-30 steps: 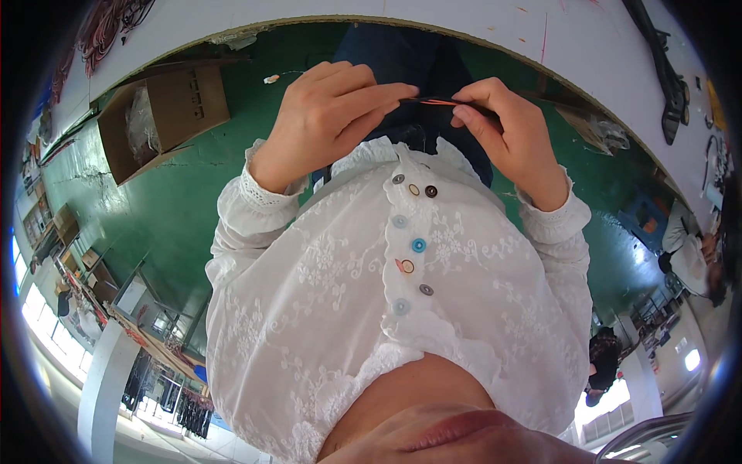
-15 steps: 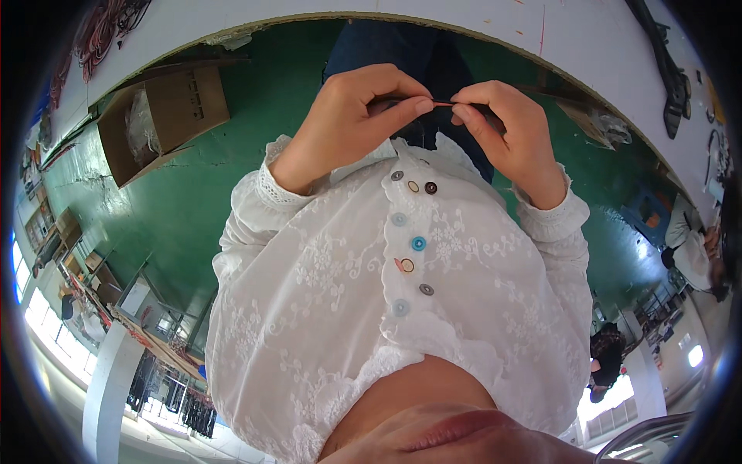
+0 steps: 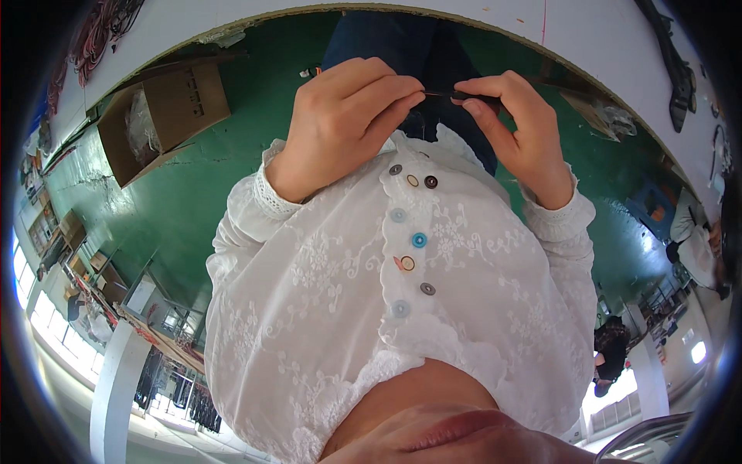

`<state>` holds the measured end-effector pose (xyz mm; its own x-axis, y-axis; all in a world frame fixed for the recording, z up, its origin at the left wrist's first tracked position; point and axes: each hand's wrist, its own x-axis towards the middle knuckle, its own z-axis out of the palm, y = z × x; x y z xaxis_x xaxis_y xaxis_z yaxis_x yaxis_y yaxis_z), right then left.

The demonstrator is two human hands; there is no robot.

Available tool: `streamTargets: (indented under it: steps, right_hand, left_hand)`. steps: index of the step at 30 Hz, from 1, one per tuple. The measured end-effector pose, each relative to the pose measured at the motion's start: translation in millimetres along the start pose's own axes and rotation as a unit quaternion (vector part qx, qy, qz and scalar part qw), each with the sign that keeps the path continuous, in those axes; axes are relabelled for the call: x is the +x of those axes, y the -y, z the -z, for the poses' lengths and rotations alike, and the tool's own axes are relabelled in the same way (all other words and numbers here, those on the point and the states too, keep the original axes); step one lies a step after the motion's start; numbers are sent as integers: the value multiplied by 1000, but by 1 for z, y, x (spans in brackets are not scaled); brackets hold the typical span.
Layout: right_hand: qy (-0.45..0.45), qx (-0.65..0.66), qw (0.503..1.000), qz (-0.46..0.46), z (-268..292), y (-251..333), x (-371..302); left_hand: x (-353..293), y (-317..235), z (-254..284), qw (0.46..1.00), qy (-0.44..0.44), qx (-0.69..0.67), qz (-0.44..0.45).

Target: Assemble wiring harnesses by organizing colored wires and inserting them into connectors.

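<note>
In front of my lap both hands are raised, pinching at the same thin strand. My left hand (image 3: 344, 124) is closed, its thumb and fingertips pressed together on one end of a thin dark wire (image 3: 438, 93). Facing it, my right hand (image 3: 522, 131) grips a slim black piece (image 3: 473, 97) between thumb and forefinger; the wire runs into it or against it, I cannot tell which. A small white and orange end (image 3: 311, 72) shows beyond my left hand's knuckles; whether it belongs to the wire is hidden.
A white worktable (image 3: 270, 19) curves along the far side, with reddish wire bundles (image 3: 100, 35) at left and a black strap-like piece (image 3: 680, 77) at right. An open cardboard box (image 3: 185, 104) with clear plastic stands on the green floor. Co-workers (image 3: 614, 352) are at the right.
My hands have shifted slightly up and apart. The left fingers have closed straighter together, more of the black piece shows at my right hand, and the white and orange end has come into view.
</note>
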<state>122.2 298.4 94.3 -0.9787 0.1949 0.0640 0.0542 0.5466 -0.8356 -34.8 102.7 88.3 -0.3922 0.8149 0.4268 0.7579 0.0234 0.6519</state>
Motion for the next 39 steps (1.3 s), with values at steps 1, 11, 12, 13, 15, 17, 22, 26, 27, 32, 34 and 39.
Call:
streamTargets:
  steps: [1,11,12,13,15,17,22,26,27,32,34,39]
  right_hand:
    - [14,-31,999,12,2,1,1]
    - [14,-13,1000,21,-12,2,2]
    - [-2,19,1000,6,-16,4,2]
    - [-18,51,999,-9,-18,4,2]
    - [-35,4,998,53,-20,2,5]
    - [-52,-42,991,115,-22,-1,7]
    - [-50,-78,992,81,-25,4,6]
    - [-33,-93,994,53,-20,-2,6]
    - [-36,-53,997,45,-21,-4,4]
    - [-61,-12,998,13,-16,-3,0]
    - [-42,-34,997,46,-16,-6,-2]
    - [-47,-87,993,71,-13,-3,-3]
  left_hand:
    - [0,0,0,1000,1,0,1]
    - [-1,1,-14,995,30,-84,50]
    - [0,2,-14,981,69,-142,113]
    - [0,1,-14,981,70,-142,112]
    - [0,-1,-14,937,129,-248,209]
    - [-4,2,-14,919,158,-281,228]
    - [-9,3,-34,882,151,-368,251]
    - [-3,6,-20,822,200,-427,320]
    - [-1,8,-14,778,232,-464,355]
    - [-14,25,-12,846,223,-391,288]
    - [-15,19,-10,865,227,-352,276]
    - [-16,11,-11,878,163,-339,297]
